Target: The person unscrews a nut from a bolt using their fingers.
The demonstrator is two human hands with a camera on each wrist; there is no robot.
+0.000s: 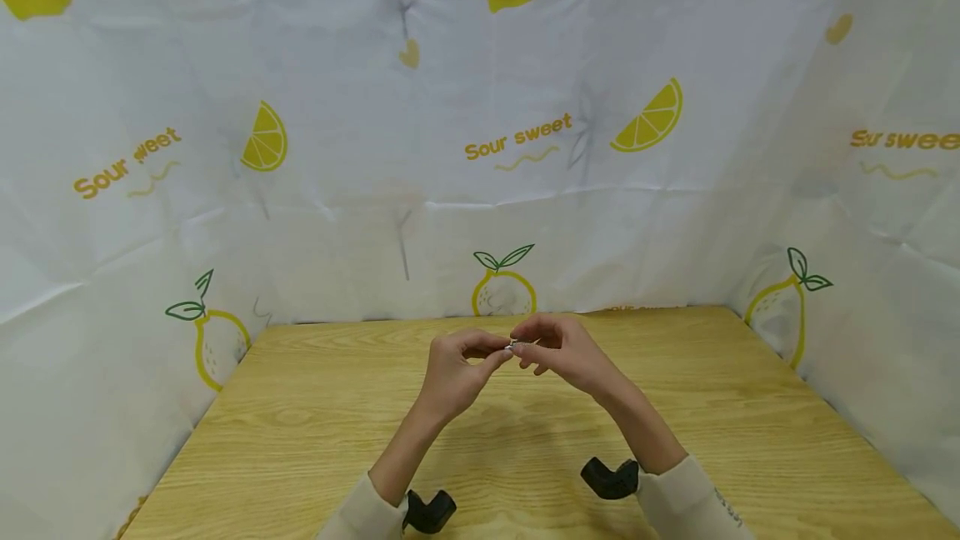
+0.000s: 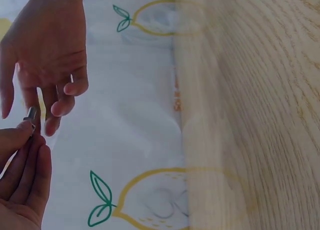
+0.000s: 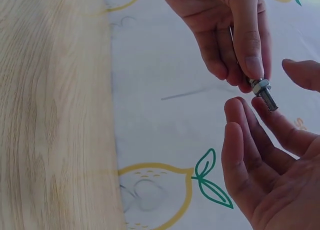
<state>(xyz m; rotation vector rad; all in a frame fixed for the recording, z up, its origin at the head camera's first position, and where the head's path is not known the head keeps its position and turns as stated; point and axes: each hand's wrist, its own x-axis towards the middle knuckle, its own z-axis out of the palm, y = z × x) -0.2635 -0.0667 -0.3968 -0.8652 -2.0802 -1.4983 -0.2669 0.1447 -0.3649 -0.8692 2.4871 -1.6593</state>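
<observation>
A small metal bolt (image 3: 269,101) with a hex nut (image 3: 261,86) on its threads is best seen in the right wrist view. My left hand (image 1: 456,369) pinches its other end between thumb and fingers, which hide that end. The threaded end points toward my right hand (image 1: 568,354). In the right wrist view, the thumb of the right hand stands away from the bolt and its fingers are loosely bent. Its index fingertip lies beside or behind the threads; whether it touches them I cannot tell. Both hands are held above the wooden table (image 1: 315,432).
A white cloth (image 1: 337,148) printed with lemons and lettering rises behind the table and on both sides. Black wrist mounts (image 1: 611,478) sit by the cuffs of the pale sleeves (image 1: 693,494).
</observation>
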